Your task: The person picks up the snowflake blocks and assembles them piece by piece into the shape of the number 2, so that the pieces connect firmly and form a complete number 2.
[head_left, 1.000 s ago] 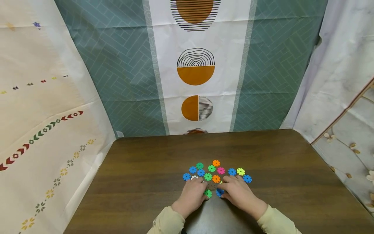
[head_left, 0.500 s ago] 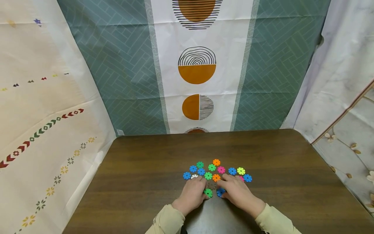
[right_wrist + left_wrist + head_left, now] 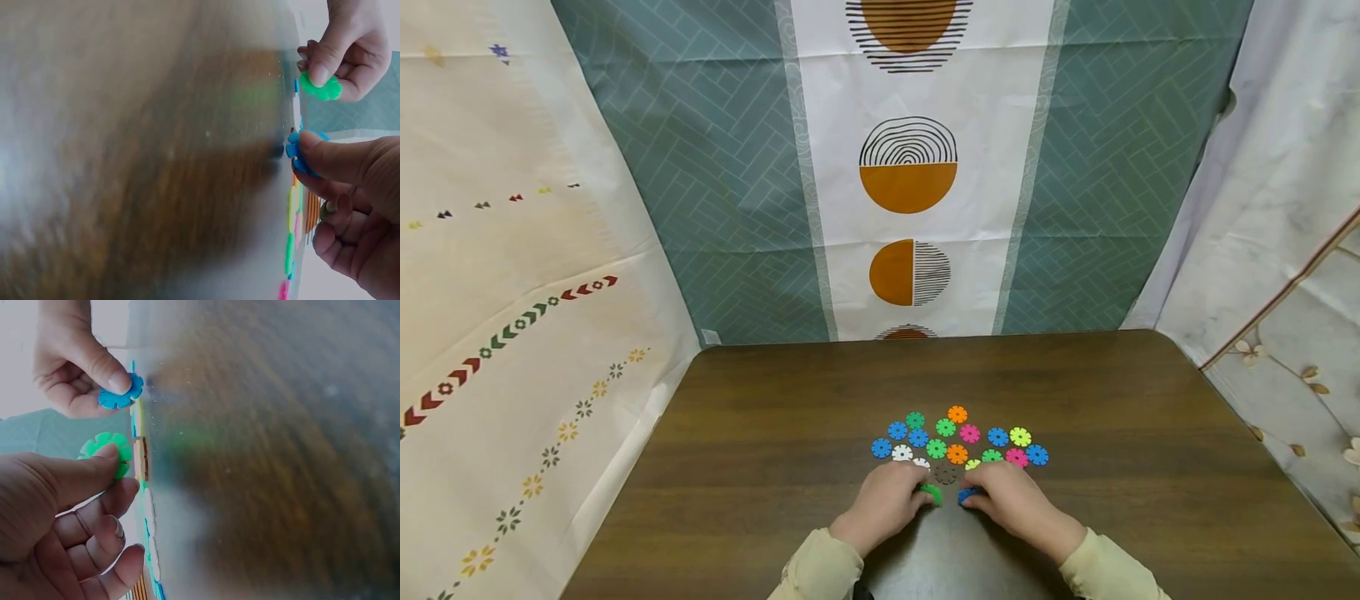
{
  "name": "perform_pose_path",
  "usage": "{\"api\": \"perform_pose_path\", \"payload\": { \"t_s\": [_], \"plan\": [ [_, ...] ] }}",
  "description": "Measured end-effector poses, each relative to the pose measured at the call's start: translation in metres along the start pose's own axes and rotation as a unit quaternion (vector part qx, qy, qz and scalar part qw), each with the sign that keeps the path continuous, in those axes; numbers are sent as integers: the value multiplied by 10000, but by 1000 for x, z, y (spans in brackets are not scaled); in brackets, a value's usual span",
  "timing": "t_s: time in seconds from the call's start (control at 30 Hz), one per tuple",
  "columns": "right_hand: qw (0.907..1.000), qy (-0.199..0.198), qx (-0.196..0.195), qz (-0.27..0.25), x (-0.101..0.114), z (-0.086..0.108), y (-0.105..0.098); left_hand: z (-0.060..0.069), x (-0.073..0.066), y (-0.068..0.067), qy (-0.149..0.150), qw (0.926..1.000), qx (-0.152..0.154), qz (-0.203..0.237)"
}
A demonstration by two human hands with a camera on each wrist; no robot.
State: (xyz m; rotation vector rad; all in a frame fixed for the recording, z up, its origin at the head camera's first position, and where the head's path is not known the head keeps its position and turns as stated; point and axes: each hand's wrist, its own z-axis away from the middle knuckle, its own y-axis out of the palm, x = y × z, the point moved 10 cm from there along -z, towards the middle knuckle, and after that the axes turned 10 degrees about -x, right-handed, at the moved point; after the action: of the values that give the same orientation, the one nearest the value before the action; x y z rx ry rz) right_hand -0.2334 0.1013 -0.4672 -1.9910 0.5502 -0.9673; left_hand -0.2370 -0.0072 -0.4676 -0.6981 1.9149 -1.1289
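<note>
In the head view my left hand point(image 3: 886, 504) pinches a green notched plastic disc point(image 3: 933, 493) by its near edge. Opposite it, my right hand point(image 3: 1011, 497) pinches a blue notched disc point(image 3: 967, 496). The left wrist view shows the green disc point(image 3: 106, 450) between thumb and forefinger, tilted up off the table. From the right wrist, the blue disc point(image 3: 302, 152) also stands tilted, with the thumb across its face. A gap separates the two held discs. Just beyond the hands lies a brown disc point(image 3: 945, 474), hard to see against the wood.
Several loose notched discs lie flat in a loose group beyond the hands, among them an orange disc point(image 3: 957, 414), a pink disc point(image 3: 1017, 457) and a white disc point(image 3: 902, 452). They rest on a dark wooden table point(image 3: 775, 467). A patterned cloth point(image 3: 910, 167) hangs behind it.
Both hands have drawn back slightly, uncovering white, green and yellow discs. The green and blue discs, flat before, are now tipped up in the fingers.
</note>
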Motion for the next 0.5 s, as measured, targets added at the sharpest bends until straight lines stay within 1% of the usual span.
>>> {"api": "perform_pose_path", "payload": {
  "t_s": [0.1, 0.2, 0.3, 0.37, 0.43, 0.5],
  "plan": [
    [9985, 312, 18, -451, -4, 1, 1, 2, 1, -6, -44, 9997, -179, 138],
    [9911, 690, 53, -1135, -8, 1, 2, 5, 0, -11, -4, 9993, -336, 172],
    [9763, 1070, 156, -1875, -9, 2, 5, 8, -2, -15, 89, 9987, -476, 140],
    [9642, 1302, 205, -2301, -9, 2, 7, 10, -5, -18, 212, 9980, -587, 28],
    [9515, 1540, 235, -2654, -10, 2, 10, 13, -8, -20, 387, 9963, -753, -125],
    [9424, 1681, 235, -2884, -9, 2, 12, 16, -12, -23, 576, 9935, -933, -307]
  ]
}}
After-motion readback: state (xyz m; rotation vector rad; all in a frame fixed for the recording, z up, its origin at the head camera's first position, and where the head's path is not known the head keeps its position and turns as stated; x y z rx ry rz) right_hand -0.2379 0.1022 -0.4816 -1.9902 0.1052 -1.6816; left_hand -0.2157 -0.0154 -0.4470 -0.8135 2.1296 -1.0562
